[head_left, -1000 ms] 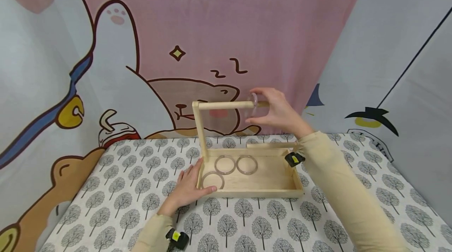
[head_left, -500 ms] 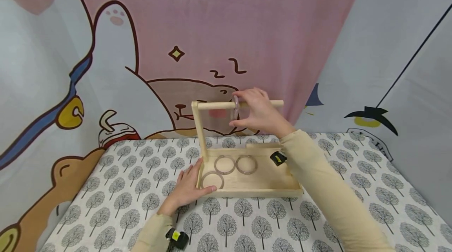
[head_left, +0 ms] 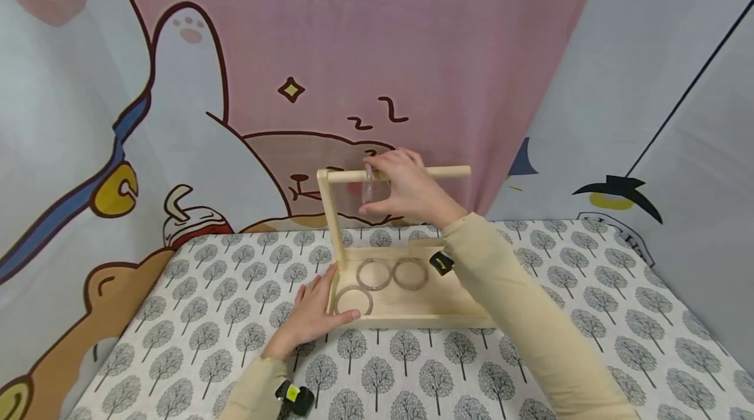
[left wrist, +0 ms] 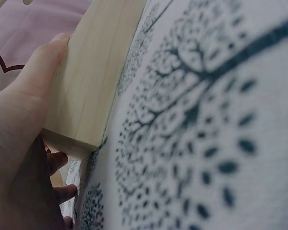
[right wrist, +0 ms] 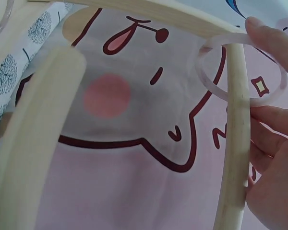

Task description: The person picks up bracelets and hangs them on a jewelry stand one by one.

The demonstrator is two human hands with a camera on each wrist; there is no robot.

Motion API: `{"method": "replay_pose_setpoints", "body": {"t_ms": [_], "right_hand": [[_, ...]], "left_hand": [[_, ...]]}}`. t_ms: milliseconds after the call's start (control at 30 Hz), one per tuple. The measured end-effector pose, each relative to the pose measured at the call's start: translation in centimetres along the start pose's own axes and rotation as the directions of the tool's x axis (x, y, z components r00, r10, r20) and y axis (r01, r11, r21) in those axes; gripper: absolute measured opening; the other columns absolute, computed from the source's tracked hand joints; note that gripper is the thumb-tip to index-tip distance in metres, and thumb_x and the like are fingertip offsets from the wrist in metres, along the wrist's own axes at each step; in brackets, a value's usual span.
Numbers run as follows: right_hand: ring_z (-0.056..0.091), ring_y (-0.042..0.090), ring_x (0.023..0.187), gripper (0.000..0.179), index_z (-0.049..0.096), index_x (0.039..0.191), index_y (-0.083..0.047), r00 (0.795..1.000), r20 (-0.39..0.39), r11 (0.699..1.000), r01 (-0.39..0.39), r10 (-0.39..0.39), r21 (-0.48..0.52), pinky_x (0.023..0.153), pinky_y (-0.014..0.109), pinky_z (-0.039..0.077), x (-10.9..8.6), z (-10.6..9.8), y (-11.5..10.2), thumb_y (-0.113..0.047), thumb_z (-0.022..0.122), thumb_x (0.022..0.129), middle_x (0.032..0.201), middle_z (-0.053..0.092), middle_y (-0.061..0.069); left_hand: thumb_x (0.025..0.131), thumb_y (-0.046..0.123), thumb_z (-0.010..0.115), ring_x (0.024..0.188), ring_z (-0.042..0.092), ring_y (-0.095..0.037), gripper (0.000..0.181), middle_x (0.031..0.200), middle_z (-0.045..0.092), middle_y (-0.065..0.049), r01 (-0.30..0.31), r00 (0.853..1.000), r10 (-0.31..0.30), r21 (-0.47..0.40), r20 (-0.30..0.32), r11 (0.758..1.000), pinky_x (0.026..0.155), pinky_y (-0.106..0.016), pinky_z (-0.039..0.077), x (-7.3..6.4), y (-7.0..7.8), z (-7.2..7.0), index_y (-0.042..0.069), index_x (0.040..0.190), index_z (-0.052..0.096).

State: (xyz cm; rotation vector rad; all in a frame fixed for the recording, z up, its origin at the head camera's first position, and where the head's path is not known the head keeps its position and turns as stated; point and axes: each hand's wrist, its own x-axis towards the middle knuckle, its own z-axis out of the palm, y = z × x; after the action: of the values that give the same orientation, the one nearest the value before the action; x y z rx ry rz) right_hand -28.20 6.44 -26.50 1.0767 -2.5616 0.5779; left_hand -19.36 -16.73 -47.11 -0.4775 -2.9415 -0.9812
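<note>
Ring pinched around a wooden dowel.
The right hand [head_left: 406, 183] clamps the translucent ring [head_left: 368, 184] by opposite edges between thumb and fingertips, palm clear, the horizontal dowel [head_left: 450, 172] passing through it. The left hand [head_left: 312, 310] rests with extended fingers and thumb spread apart against a corner of the wooden tray [head_left: 424, 322].

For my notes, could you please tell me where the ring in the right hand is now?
In the head view, the ring is around the left half of the horizontal rod, pinched by the right hand, with the upright post to its left.
</note>
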Motion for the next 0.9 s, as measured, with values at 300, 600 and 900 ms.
{"method": "replay_pose_setpoints", "body": {"t_ms": [300,600,900], "right_hand": [[0.046,0.029,0.125,0.089,0.053,0.137,-0.001,1.0,-0.012,0.997,-0.007,0.006,-0.072,0.114,0.047,0.015,0.2,0.8,-0.4,-0.052,0.082,0.07,0.133,0.056,0.014],[0.046,0.027,0.125,0.093,0.049,0.141,-0.004,0.999,0.015,0.986,-0.042,0.045,-0.159,0.114,0.045,0.014,0.4,1.1,-0.6,-0.057,0.079,0.071,0.135,0.055,0.012],[0.045,0.028,0.126,0.092,0.046,0.143,-0.004,0.999,0.016,0.986,-0.041,0.044,-0.159,0.113,0.044,0.014,0.2,1.2,-0.6,-0.055,0.079,0.073,0.135,0.054,0.012]], "left_hand": [[0.081,0.058,0.068,0.136,0.023,-0.05,0.105,0.154,0.028,-0.02,-0.005,1.0,0.005,0.005,-0.005,1.0,0.107,-0.068,0.007,0.0,0.0,0.0,0.003,0.154,0.016],[0.081,0.057,0.069,0.136,0.024,-0.05,0.104,0.153,0.028,-0.021,-0.003,1.0,0.003,0.005,-0.007,1.0,0.107,-0.068,0.007,0.0,0.2,-0.1,0.002,0.153,0.017],[0.081,0.056,0.069,0.136,0.023,-0.05,0.104,0.153,0.028,-0.02,0.0,1.0,0.0,-0.002,-0.006,1.0,0.107,-0.068,0.007,-0.1,0.3,-0.1,0.002,0.153,0.017]]}}
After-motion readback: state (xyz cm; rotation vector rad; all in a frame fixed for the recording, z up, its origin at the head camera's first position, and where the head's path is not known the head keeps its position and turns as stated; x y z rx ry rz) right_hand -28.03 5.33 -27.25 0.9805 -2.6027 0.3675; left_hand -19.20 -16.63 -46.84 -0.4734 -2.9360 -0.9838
